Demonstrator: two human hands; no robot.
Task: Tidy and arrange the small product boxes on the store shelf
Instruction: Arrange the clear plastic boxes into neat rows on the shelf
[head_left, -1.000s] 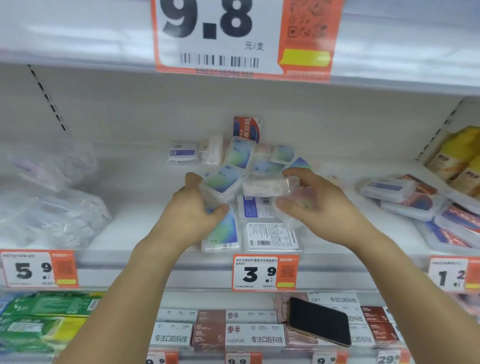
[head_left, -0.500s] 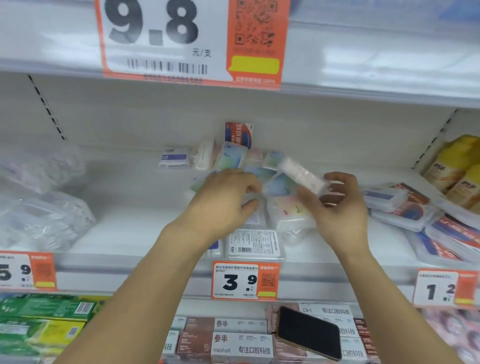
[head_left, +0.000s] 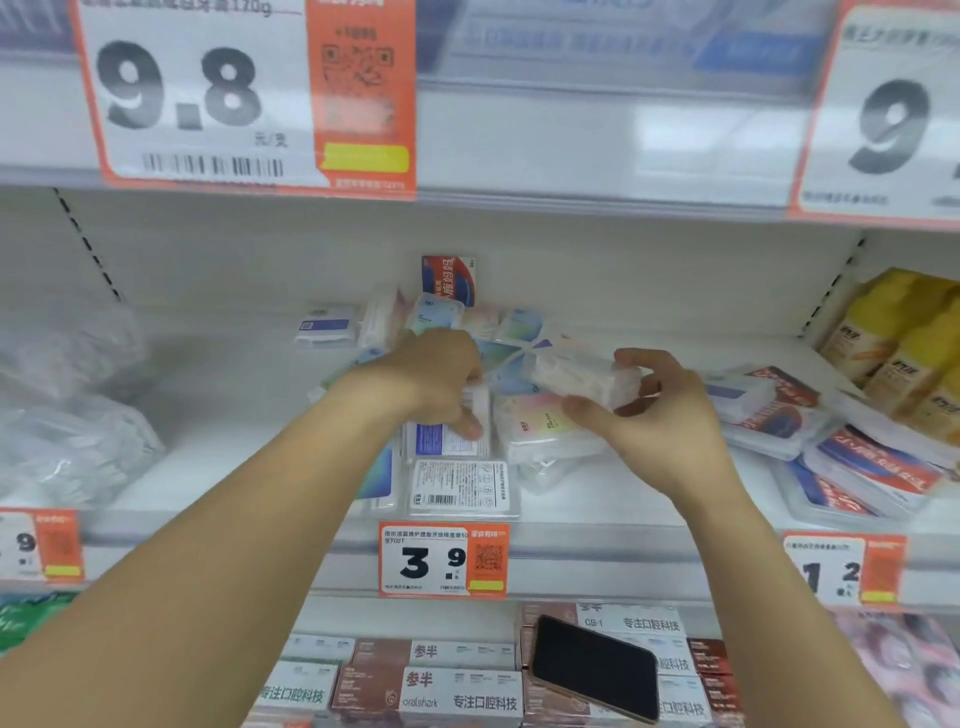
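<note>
Several small clear plastic product boxes lie in a loose heap (head_left: 498, 353) on the white shelf (head_left: 218, 467). My right hand (head_left: 660, 415) grips one clear box (head_left: 576, 376) with pale contents, held slightly above the heap. Under it rests a pastel-labelled box (head_left: 540, 423). My left hand (head_left: 426, 379) presses down on a box with a blue-and-white label (head_left: 441, 439), thumb on its front. Closer to the shelf edge lies a box showing a barcode (head_left: 460, 488). One red-and-blue box (head_left: 449, 278) stands upright against the back wall.
Clear plastic bags (head_left: 67, 415) fill the shelf's left side. Flat red-and-blue packs (head_left: 831, 447) and yellow packages (head_left: 904, 348) crowd the right. Orange price tags (head_left: 441, 558) line the shelf edge. A black phone (head_left: 592, 667) rests on cartons on the shelf below.
My right hand has lowered the clear box from a raised tilt to nearly level over the heap. My left hand has slid down onto the blue-and-white box. The view has shifted.
</note>
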